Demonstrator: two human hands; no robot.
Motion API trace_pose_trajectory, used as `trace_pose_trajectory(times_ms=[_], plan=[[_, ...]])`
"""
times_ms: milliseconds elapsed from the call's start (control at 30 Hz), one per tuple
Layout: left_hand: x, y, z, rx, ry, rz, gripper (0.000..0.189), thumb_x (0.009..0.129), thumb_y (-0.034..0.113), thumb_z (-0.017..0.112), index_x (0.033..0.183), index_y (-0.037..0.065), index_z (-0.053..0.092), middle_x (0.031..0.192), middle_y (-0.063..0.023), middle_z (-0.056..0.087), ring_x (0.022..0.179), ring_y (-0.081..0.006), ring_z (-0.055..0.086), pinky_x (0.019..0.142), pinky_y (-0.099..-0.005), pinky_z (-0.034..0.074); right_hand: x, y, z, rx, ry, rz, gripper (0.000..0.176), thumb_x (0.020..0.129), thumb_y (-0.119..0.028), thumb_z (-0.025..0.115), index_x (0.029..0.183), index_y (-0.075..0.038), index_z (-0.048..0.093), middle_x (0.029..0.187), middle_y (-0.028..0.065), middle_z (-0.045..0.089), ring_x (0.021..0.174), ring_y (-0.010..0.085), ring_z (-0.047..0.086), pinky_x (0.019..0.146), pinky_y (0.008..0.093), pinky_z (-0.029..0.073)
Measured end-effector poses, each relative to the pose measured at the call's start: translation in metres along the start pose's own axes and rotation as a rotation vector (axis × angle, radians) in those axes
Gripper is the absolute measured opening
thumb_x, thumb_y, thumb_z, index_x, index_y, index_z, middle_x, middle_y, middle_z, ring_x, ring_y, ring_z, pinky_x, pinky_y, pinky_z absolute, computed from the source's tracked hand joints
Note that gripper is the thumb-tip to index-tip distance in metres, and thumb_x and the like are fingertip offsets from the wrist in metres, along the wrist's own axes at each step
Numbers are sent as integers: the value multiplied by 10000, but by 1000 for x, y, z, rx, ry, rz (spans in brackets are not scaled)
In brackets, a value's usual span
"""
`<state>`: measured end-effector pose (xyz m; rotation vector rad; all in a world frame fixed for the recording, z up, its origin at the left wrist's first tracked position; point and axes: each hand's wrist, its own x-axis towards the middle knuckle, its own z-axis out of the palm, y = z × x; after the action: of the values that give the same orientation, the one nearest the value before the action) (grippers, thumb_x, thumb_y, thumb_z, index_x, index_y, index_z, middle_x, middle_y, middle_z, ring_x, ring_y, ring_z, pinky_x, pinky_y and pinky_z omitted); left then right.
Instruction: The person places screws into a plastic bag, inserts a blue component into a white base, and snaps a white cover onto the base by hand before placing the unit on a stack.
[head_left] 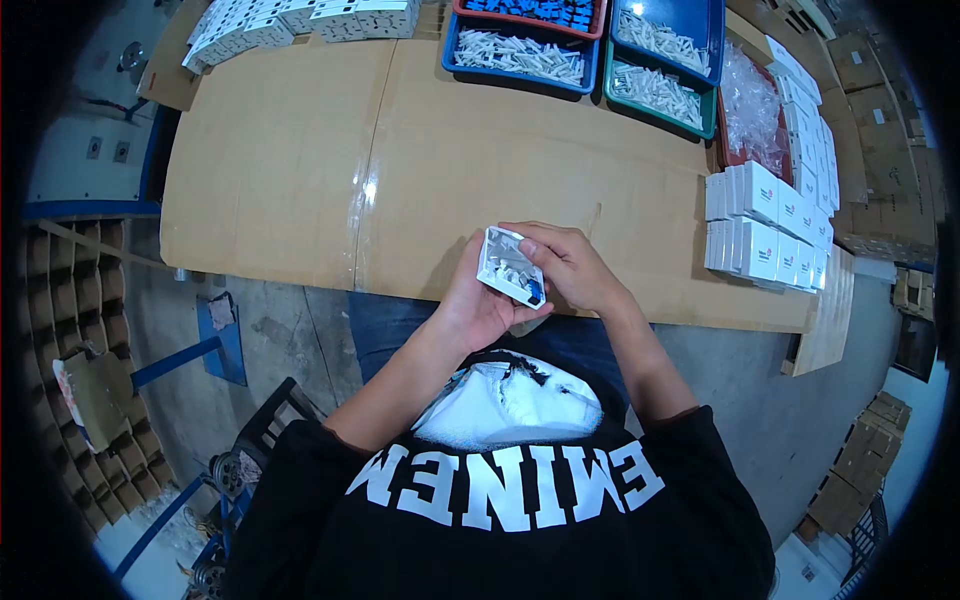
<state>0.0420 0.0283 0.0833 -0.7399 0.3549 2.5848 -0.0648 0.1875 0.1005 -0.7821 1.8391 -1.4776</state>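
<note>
Just past the table's near edge, a small white open box [507,262] is held between both hands; small white pieces and a blue piece lie inside it. My left hand [474,308] is wrapped round the box's left side and underside. On the right side, my right hand [570,262] grips the box, its thumb over the upper right rim. Part of the contents is too small to tell apart.
Trays of white pieces [520,58] and blue pieces [540,10] stand at the table's far side. White boxes are stacked at the right [765,225] and far left [300,20]. A red tray [738,152] holds clear plastic bags. Brown cardboard [280,160] covers the table.
</note>
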Motion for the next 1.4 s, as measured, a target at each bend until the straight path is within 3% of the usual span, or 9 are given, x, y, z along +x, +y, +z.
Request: trace_pose_trajectory(times_ms=[433, 867, 1067, 1267, 1400], plan=[[0, -4, -1, 86, 90, -23, 648, 1081, 647, 310, 1411, 132, 525, 1271, -129, 655, 1106, -296, 701, 885, -519, 629, -10, 2, 12, -96, 31, -77, 382, 1065, -236, 583, 1324, 34, 662, 1266, 197, 716, 1078, 309, 718, 933, 361, 547], [1, -8, 3, 144, 151, -66, 669, 1068, 677, 323, 1366, 116, 533, 1259, -151, 643, 1081, -313, 699, 859, -541, 631, -19, 12, 12, -70, 76, -72, 399, 1047, -244, 614, 1332, 31, 656, 1312, 209, 695, 1091, 372, 711, 951, 385, 551], [1, -9, 3, 121, 125, -87, 665, 1064, 681, 338, 1351, 114, 535, 1243, -148, 648, 1075, -310, 698, 856, -539, 630, -26, 7, 17, -222, 75, -93, 408, 1038, -250, 628, 1345, 17, 655, 1336, 205, 686, 1094, 381, 713, 937, 396, 559], [-7, -8, 18, 271, 156, -38, 694, 1054, 711, 326, 1340, 117, 545, 1213, -135, 665, 1064, -279, 707, 842, -501, 638, -30, 3, 16, -98, 66, -16, 441, 1024, -249, 650, 1382, 7, 632, 1369, 221, 665, 1172, 385, 693, 981, 398, 543], [-10, -8, 21, 320, 176, -36, 689, 1048, 722, 335, 1349, 141, 552, 1179, -113, 674, 1041, -246, 711, 814, -471, 639, -40, -2, 25, -248, 126, -156, 534, 997, -224, 689, 1458, 16, 564, 1463, 245, 592, 1302, 402, 620, 1069, 386, 497]])
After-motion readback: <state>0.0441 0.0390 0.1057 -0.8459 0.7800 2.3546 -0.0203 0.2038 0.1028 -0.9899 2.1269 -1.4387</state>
